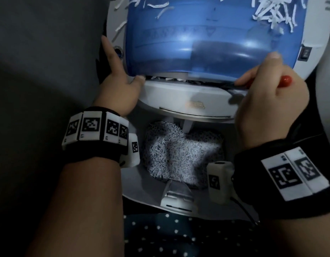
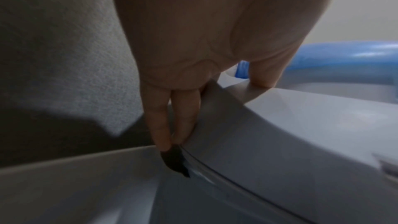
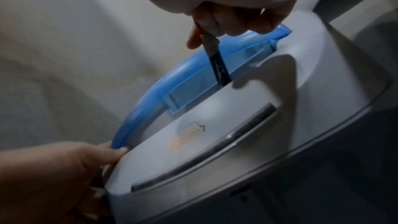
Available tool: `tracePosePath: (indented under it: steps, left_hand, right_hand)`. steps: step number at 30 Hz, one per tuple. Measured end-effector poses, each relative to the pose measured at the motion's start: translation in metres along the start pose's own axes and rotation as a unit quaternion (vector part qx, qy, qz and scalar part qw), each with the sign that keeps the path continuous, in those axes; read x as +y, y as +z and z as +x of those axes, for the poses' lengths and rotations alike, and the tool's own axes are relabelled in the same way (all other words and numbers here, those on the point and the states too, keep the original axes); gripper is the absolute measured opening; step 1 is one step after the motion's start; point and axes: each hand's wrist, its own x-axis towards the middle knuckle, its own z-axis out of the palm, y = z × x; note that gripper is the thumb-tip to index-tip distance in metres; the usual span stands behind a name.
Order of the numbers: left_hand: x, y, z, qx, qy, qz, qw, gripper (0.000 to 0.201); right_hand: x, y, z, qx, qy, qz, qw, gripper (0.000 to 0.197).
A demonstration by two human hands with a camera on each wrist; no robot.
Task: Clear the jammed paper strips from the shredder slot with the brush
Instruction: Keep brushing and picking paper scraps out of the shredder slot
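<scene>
The right hand (image 1: 267,101) is clenched round the brush (image 3: 218,64), fingers curled about its handle, whose red end (image 1: 286,81) sticks out above the knuckles; from that grip the dark bristle end runs down and away into the slot (image 1: 188,81), entering just beyond the fingertips, at the slot's right end; the head view blurs the bristles, the right wrist view shows them plainly against the blue cover (image 1: 206,38).

The left hand (image 1: 117,84) holds nothing closed; its fingers lie straight along the side of the shredder (image 1: 179,97), the thumb pressed at the left end of the slot where the blue cover's edge meets the white body; in the left wrist view two fingers (image 2: 170,122) reach down the grey flank.

Between the two grips, white paper strips (image 1: 166,78) show in the slot; more strips (image 1: 271,13) lie scattered on the cover beyond the right hand; nearer than both wrists, a heap of shreddings (image 1: 179,151) fills the bin (image 1: 140,190) below.
</scene>
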Motion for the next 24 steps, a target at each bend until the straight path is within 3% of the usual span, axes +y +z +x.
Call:
tracePosePath:
  steps: [3,6,9,10,12,14,15,17,19,20,24]
  left_hand:
    - [0.0,0.001,0.0,0.003,-0.001,0.002,1.0,0.09]
    - [0.002,0.0,-0.002,-0.002,0.004,0.007,1.0,0.088]
    - [0.008,-0.001,-0.006,-0.004,0.002,0.008,1.0,0.086]
    - [0.008,-0.001,-0.008,-0.003,0.002,0.007,1.0,0.086]
    - [0.009,-0.001,-0.009,-0.001,0.007,0.01,1.0,0.085]
    - [0.008,-0.001,-0.006,0.003,0.007,0.012,1.0,0.086]
    - [0.007,-0.001,-0.005,0.005,0.005,0.012,1.0,0.087]
    - [0.004,-0.001,-0.002,0.007,0.0,0.01,1.0,0.088]
    - [0.002,0.0,-0.001,0.004,0.001,0.012,1.0,0.088]
    - [0.001,0.0,-0.001,0.004,0.002,0.011,1.0,0.088]
    - [-0.001,0.001,0.001,0.012,0.006,0.005,1.0,0.09]
  right_hand:
    - [0.006,0.006,-0.004,-0.029,-0.022,-0.048,0.998,0.05]
    - [0.01,0.015,-0.021,-0.105,-0.061,-0.101,0.987,0.045]
    - [0.009,0.023,-0.031,-0.216,-0.023,-0.029,0.976,0.032]
    - [0.008,0.024,-0.03,-0.221,0.003,0.01,0.975,0.029]
    - [0.005,0.022,-0.025,-0.158,0.04,0.059,0.985,0.03]
    - [0.005,0.021,-0.023,-0.097,0.035,0.056,0.993,0.033]
    - [0.005,0.022,-0.025,-0.105,0.018,0.035,0.994,0.034]
    - [0.005,0.028,-0.036,-0.188,-0.01,0.007,0.982,0.028]
    - [0.002,0.033,-0.044,-0.268,0.006,0.039,0.963,0.02]
    - [0.0,0.033,-0.043,-0.276,0.025,0.065,0.959,0.021]
    - [-0.002,0.026,-0.03,-0.123,0.036,0.076,0.989,0.034]
